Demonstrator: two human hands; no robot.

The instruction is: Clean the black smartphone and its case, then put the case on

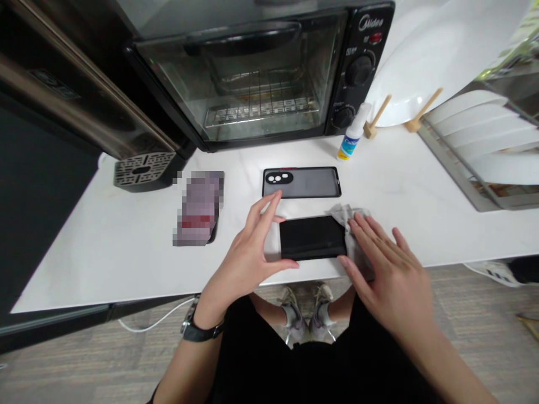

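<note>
A black smartphone [312,238] lies flat on the white counter, its dark screen facing up. My left hand [248,252] steadies its left end, the thumb along the near edge and a finger at the far left corner. Under my right hand [393,269] is a crumpled grey-white cloth [347,216], pressed over the phone's right end and covering it. Just beyond the phone rests a translucent phone case [314,182] with a black rim and camera cutouts. My left index fingertip is close to the case's near edge.
Left of my hands lies another phone-like object [197,207], partly pixelated. A small spray bottle [353,134] stands before the toaster oven [256,84]. At the right are white plates in a rack [446,163] and a wooden plate stand [415,123]. A machine's drip tray [143,170] is at left.
</note>
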